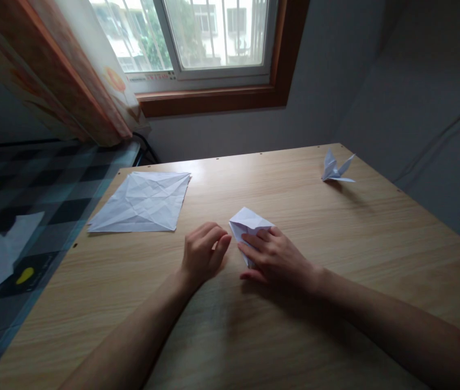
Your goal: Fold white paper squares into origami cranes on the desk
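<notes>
Fingers (254, 239) of the right hand (276, 257) lie flat and spread over the near part of a small white folded paper piece (249, 223) at the middle of the frame, pressing it onto the light wooden table (335, 244); nothing is pinched, the palm simply rests on it. The left hand (204, 252) sits just beside it to the left, loosely curled with the fingertips bent inward, gripping nothing and apart from the paper by a narrow gap. The near edge of the folded piece is hidden under the right hand, so its full shape cannot be made out. Toward the left of the frame a creased white square paper sheet (142, 201) lies open and flat on the table. At the upper right, well apart from both hands, stands a small white folded paper crane (335, 169). Both forearms run off the lower edge of the frame.
</notes>
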The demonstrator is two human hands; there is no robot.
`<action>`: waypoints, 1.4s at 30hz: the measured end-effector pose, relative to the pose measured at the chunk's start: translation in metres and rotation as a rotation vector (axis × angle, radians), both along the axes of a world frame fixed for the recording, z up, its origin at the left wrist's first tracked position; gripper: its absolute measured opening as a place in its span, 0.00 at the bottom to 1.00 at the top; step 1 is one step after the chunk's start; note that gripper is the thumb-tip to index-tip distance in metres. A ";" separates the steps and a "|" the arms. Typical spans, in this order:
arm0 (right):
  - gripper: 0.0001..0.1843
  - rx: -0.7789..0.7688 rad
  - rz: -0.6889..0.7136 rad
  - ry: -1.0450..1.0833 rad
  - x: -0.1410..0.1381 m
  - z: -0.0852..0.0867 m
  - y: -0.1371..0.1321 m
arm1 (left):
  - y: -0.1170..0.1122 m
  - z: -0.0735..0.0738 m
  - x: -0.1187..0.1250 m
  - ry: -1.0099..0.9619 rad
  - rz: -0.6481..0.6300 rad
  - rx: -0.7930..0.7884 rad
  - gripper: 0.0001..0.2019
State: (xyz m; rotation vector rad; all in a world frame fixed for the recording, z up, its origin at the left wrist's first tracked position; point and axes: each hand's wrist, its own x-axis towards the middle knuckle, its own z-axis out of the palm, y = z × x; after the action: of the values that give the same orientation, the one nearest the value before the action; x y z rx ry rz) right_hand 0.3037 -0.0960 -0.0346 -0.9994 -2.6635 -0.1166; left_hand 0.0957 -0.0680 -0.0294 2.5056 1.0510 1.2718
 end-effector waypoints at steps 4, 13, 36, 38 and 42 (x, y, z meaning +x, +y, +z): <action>0.29 0.009 -0.055 0.043 -0.002 -0.004 -0.002 | 0.004 0.000 0.003 0.249 -0.169 -0.020 0.11; 0.11 0.065 0.025 -0.036 0.005 0.005 0.007 | 0.008 -0.003 0.008 0.443 -0.145 -0.054 0.08; 0.18 0.361 0.085 -0.114 0.039 0.022 0.032 | 0.010 -0.004 0.002 0.402 -0.224 -0.212 0.12; 0.17 0.369 0.099 -0.114 0.038 0.023 0.031 | 0.009 -0.005 0.002 0.395 -0.219 -0.197 0.12; 0.13 0.367 0.123 -0.123 0.033 0.020 0.026 | 0.008 -0.006 0.002 0.392 -0.237 -0.137 0.12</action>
State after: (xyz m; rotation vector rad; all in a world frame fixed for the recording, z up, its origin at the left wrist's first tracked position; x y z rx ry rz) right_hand 0.3362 -0.0696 -0.0149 -0.7294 -2.6651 -0.6325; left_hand 0.0980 -0.0602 -0.0355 2.7310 0.8363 0.6396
